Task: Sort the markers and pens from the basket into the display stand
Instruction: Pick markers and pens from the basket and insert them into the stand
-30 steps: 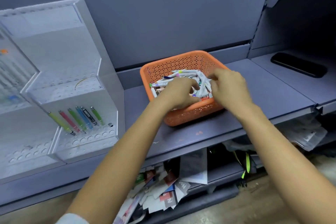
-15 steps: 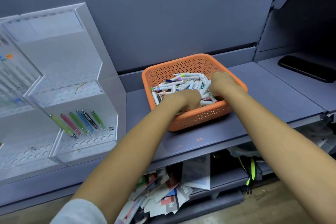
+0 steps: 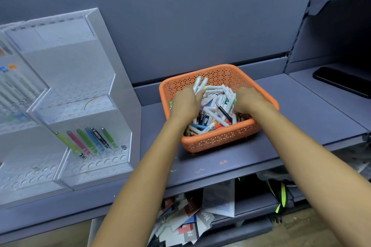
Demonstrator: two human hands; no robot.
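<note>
The markers and pens (image 3: 216,106) lie in a loose heap inside the orange basket (image 3: 220,141), which sits on the grey shelf (image 3: 297,110) near its front edge. Both hands are in the basket. The left hand (image 3: 185,104) is over the left side of the heap, its fingers closed round two white markers (image 3: 199,84) that stick up and away toward the basket's back left corner. The right hand (image 3: 249,99) is at the basket's right wall with its fingers dug down into the heap; whether it grips anything cannot be told. A black pen (image 3: 224,112) lies slanted on the heap between the two hands.

The clear display stand (image 3: 80,90) stands at the shelf's left end, well apart from the basket. A row of coloured pens (image 3: 88,142) leans in its lower tier. A dark phone (image 3: 344,82) lies on the neighbouring shelf to the right.
</note>
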